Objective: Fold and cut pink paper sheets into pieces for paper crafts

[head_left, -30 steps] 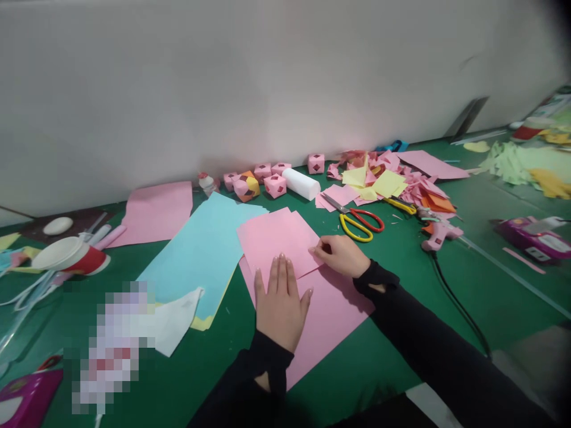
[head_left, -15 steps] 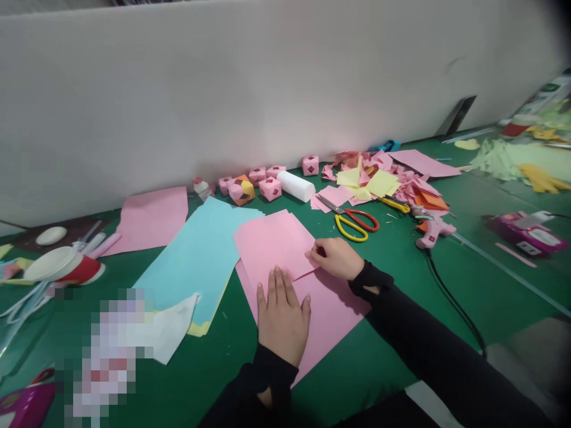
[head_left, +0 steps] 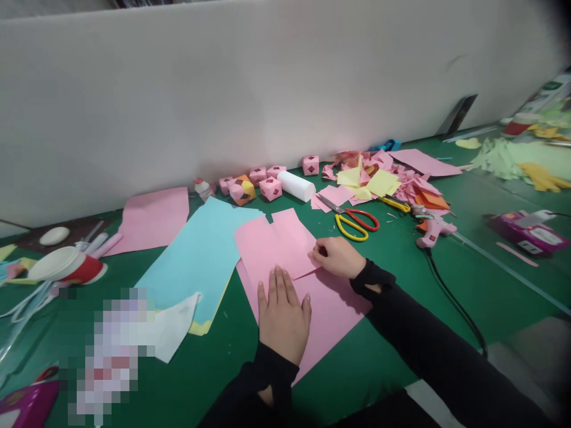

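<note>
A smaller piece of pink paper [head_left: 292,238] lies on top of a larger pink sheet [head_left: 332,321] in front of me. At its far edge there is a narrow split that runs a short way toward me. My left hand [head_left: 284,318] rests flat on the paper, fingers stretched out and pointing away. The thumb and fingers of my right hand [head_left: 338,255] are pinched on the right edge of the top piece, which is slightly lifted there. Scissors [head_left: 343,214] with one red and one yellow handle lie beyond my right hand.
Blue sheets [head_left: 191,255] lie to the left, near a paper cup [head_left: 84,267]. Small pink paper cubes [head_left: 270,188] and a white roll [head_left: 297,186] stand along the wall. Paper scraps [head_left: 379,178] and a corded glue gun [head_left: 435,229] are at the right.
A split has opened in the far edge of the top pink paper, and its right part has shifted a little to the right. Both hands stay nearly in place.
</note>
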`<state>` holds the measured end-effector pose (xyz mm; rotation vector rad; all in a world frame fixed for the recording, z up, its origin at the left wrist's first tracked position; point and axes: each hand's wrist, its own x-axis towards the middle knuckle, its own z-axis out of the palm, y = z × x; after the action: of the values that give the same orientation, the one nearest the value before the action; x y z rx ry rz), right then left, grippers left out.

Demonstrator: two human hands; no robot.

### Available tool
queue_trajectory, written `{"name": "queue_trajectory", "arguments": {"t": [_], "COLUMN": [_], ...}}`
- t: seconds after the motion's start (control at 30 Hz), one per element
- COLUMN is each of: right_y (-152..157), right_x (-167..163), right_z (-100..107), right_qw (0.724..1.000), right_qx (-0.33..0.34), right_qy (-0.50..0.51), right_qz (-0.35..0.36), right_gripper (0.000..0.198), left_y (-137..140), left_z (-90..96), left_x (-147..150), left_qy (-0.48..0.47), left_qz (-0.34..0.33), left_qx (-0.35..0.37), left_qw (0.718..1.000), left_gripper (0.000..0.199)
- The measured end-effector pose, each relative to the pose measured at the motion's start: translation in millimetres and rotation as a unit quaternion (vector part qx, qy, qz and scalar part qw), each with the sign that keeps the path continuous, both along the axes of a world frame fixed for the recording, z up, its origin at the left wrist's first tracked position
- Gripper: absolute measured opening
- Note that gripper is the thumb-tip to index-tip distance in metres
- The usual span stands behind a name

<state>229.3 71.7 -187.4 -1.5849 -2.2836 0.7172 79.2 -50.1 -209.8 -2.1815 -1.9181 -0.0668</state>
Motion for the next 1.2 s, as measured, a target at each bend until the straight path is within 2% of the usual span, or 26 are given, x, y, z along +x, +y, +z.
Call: {"name": "queue_trajectory", "arguments": {"t": [0.47,0.63,0.73,0.87,0.97,1.1,1.2], "right_y": [4,4,0,-8,-11,-15,-21], "right_x": [5,8,4,-8,-14,-19,-25], "right_z": [4,6,5,2,1,7,15], "right_qw": [0.999,0.984,0.974,0.985,0.991,0.964,0.946], "right_qx": [-0.042,-0.113,-0.116,-0.067,-0.004,0.086,0.115], "right_qy": [0.034,0.139,0.194,0.16,0.134,0.236,0.297], "right_qz": [-0.005,-0.022,-0.014,0.02,0.003,-0.083,-0.062], "right_gripper": [0.023,0.028,0.03,0.029,0.03,0.029,0.024], "left_y": [-2,-1,0,0,0,-1,-1], "left_z": [-4.2,3.7,11.1,14.2,12.6,10.9,10.8], "left_x": [-1,1,2,3,3,4,5], "left_qy": [-0.027,-0.037,-0.04,-0.034,-0.034,-0.03,-0.014], "left_qz": [-0.004,0.003,-0.003,-0.025,-0.029,-0.033,-0.036], "left_qx": [0.001,0.047,0.094,0.1,0.081,0.068,0.063], "left_qw": [1.0,0.998,0.995,0.994,0.996,0.997,0.997], "left_gripper": [0.062,0.061,0.063,0.067,0.07,0.068,0.062]}}
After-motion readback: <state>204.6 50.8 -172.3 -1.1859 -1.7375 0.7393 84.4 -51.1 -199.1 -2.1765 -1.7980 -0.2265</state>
